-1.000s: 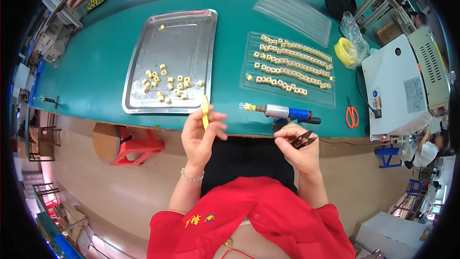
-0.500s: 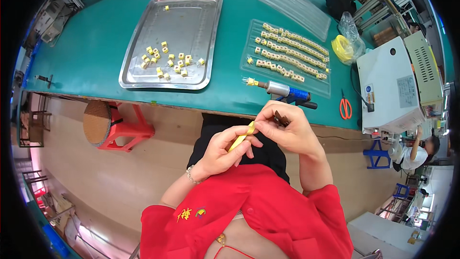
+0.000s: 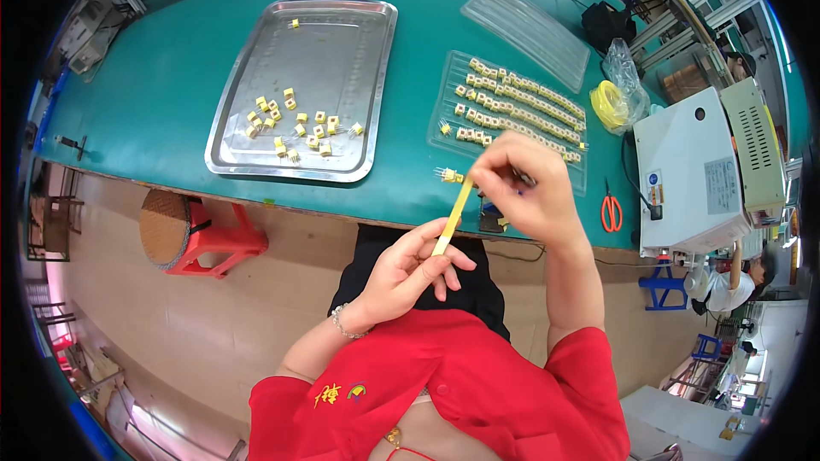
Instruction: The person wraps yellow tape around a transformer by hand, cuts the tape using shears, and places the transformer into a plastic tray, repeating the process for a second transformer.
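A narrow yellow strip of tape (image 3: 459, 207) stretches slantwise between my hands, its lower end paler. My left hand (image 3: 410, 269) pinches that lower end over my lap, some fingers spread out. My right hand (image 3: 530, 192), higher up at the table's front edge, grips the upper end between thumb and fingers. Something dark is tucked in the right palm; its kind is mostly hidden. Just left of the right fingers, a small yellow coil with metal pins (image 3: 448, 175) sits on the end of a holder that my hand largely covers.
A metal tray (image 3: 295, 172) holds loose yellow coils. Behind my right hand lies a clear plastic tray (image 3: 442, 111) with rows of coils. A yellow tape roll (image 3: 608, 104), orange-handled scissors (image 3: 611, 212) and a white machine (image 3: 692, 175) stand to the right. A red stool (image 3: 218, 243) is at left.
My right hand has risen and moved away from my left, and a longer length of the yellow strip now shows between them. It now covers most of the holder.
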Tool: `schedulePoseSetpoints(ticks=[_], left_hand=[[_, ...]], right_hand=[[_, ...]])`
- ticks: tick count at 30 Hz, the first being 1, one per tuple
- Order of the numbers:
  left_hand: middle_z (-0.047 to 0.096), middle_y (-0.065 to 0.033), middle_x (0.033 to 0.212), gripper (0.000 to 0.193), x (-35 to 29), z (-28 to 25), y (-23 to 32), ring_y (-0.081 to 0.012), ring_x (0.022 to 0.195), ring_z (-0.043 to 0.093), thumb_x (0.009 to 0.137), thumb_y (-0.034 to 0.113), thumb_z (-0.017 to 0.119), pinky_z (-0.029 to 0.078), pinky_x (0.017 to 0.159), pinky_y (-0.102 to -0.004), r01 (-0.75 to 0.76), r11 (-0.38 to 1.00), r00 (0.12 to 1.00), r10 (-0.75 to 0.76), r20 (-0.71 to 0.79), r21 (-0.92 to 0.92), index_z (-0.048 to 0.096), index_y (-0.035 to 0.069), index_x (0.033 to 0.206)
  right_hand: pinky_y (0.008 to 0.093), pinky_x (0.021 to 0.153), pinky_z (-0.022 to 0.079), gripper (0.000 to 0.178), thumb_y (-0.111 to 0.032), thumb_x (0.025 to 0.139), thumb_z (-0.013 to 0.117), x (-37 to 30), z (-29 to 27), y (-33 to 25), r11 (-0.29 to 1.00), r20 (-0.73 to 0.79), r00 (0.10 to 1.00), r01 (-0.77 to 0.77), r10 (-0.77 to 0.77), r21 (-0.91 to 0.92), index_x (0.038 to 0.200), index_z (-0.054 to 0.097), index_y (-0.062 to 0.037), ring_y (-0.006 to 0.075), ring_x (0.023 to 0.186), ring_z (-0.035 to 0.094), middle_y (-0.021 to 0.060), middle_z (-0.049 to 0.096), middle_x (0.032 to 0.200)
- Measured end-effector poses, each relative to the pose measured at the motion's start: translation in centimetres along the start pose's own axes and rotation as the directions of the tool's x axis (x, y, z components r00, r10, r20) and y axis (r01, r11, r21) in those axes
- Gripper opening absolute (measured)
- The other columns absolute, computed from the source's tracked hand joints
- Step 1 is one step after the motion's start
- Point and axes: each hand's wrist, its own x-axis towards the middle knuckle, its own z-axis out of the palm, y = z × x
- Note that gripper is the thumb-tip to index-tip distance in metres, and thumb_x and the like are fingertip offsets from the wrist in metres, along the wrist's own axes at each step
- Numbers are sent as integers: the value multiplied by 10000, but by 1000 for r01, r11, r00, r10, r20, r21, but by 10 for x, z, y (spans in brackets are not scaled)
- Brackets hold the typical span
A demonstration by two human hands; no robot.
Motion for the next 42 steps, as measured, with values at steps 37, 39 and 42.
schedulePoseSetpoints(ticks=[37,39,42], left_hand=[[623,-193,937,445,9,-16,-21,-144,725,593,950,77,365,478,616,-220,5,999,999,-7,-47,-32,212,-3,1361],[626,-191,929,443,10,-15,-19,-131,704,582,950,77,365,466,604,-210,13,1000,998,-12,-61,6,218,1,1360],[631,-180,905,434,6,-15,-21,-100,654,548,951,79,364,439,576,-195,0,999,995,5,-104,45,234,7,1359]], right_hand=[[225,494,368,129,-111,693,681,40,3,48,657,500,643,-732,580,179,664,621,-2,56,534,478,10,562,576],[215,505,368,142,-113,738,665,29,3,50,894,231,873,-446,430,23,690,611,10,39,571,475,-3,552,594],[189,579,393,91,-75,828,607,0,-17,47,966,-120,959,-250,257,69,843,620,14,38,672,500,13,589,750]])
